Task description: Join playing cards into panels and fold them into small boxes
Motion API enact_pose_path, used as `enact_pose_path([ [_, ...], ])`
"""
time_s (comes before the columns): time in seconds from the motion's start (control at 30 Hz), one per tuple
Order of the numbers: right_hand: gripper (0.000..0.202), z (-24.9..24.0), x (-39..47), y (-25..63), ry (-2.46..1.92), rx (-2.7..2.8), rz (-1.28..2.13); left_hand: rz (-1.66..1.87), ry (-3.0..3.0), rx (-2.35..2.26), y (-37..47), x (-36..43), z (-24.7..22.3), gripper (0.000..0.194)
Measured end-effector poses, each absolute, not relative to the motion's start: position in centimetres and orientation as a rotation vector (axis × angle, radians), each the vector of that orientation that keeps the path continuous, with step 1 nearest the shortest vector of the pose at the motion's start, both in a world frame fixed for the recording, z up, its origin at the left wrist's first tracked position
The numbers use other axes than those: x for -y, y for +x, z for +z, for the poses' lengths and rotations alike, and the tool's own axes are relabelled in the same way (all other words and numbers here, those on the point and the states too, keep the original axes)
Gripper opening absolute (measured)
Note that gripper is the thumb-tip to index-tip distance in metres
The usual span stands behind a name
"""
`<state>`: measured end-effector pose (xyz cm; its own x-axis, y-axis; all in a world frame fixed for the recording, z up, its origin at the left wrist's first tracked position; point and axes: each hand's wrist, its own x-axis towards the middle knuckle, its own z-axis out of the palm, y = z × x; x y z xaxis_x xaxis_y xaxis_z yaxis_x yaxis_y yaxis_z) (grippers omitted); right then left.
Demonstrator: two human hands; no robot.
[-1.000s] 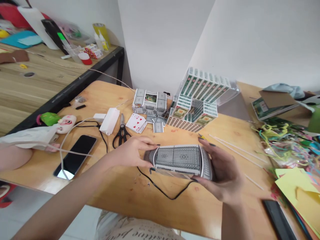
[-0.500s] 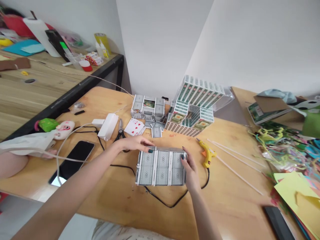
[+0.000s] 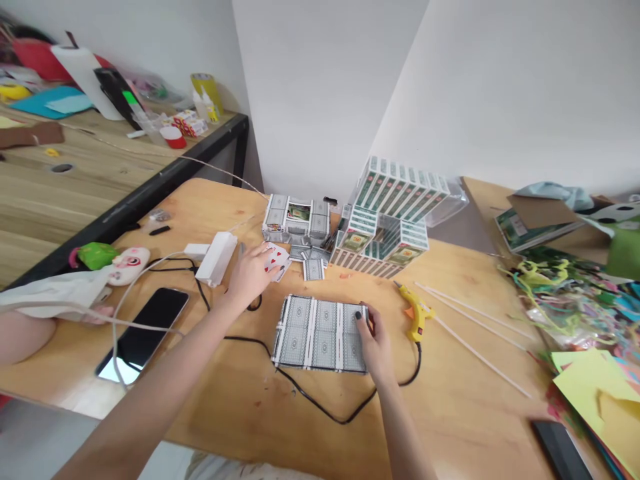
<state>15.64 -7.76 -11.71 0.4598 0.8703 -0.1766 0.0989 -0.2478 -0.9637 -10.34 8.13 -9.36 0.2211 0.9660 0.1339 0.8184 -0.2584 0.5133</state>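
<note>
A flat panel of joined playing cards (image 3: 320,331), backs up with a grey-green pattern, lies on the wooden table (image 3: 450,373). My right hand (image 3: 373,340) rests on its right edge, fingers curled over it. My left hand (image 3: 253,272) has reached to the small pile of face-up red-suit playing cards (image 3: 277,257) and covers the black scissors there; I cannot tell whether it grips anything. A yellow glue gun (image 3: 416,311) lies just right of the panel, its black cord (image 3: 320,407) looping under the panel.
Stacked card boxes (image 3: 387,213) and a smaller card block (image 3: 297,217) stand at the back. A phone (image 3: 145,323), white adapter (image 3: 216,250) and cables lie left. Thin white sticks (image 3: 475,333), coloured paper (image 3: 595,393) and shredded strips (image 3: 565,287) fill the right. Someone's arm (image 3: 23,333) rests at far left.
The card panel went from held up in both hands to lying flat on the table. My left hand let go of it and moved back-left to the loose cards.
</note>
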Motion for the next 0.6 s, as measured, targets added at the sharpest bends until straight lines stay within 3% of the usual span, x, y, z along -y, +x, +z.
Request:
enact_pose_path([
  [0.23, 0.044, -10.8, 7.8, 15.2, -1.661, 0.762, 0.965, 0.556, 2.364, -1.693, -9.7, -6.8, -11.6, 0.035],
  [0.6, 0.049, -10.7, 7.8, 15.5, -1.644, 0.689, 0.970, 0.538, 2.487, -1.629, -10.2, -7.0, -8.9, 0.025],
])
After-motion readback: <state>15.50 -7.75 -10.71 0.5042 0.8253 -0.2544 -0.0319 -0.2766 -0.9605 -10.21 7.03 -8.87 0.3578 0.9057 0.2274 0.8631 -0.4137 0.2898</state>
